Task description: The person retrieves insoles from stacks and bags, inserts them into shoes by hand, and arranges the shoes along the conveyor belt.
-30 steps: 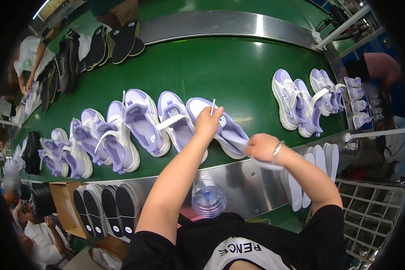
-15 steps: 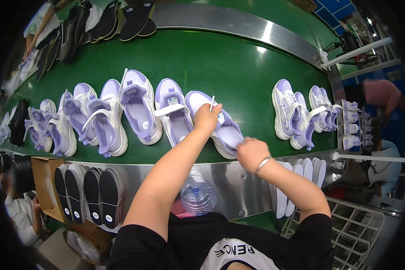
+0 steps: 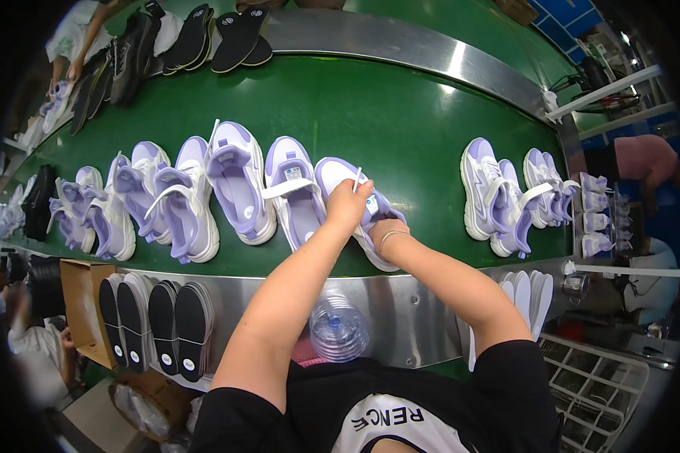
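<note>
Reaching in from the lower edge, two bare forearms (image 3: 283,294) are seen above a green tabletop (image 3: 400,113), with both hands placed at one white-and-lilac shoe (image 3: 335,173). It is set near the middle, its toe turned away and slightly to the left. By the left hand (image 3: 347,205), a white strap (image 3: 357,180) on that shoe is pinched, its tip showing above the fingers. The right hand (image 3: 389,228), with a bracelet (image 3: 393,235) worn at its wrist, is placed inside the shoe's opening; its fingers are hidden, so whether anything is held there cannot be told.

Just to the left, a matching shoe (image 3: 303,214) is crossed by its own strap, and beyond it a row of similar shoes (image 3: 242,185) is lined up. Well apart on the right, more shoes (image 3: 482,189) are grouped. By the metal near edge (image 3: 404,302), banded black insoles (image 3: 194,325) are stood beside a cardboard box (image 3: 85,313). Between the forearms, a clear plastic bottle (image 3: 338,331) is seen.
</note>
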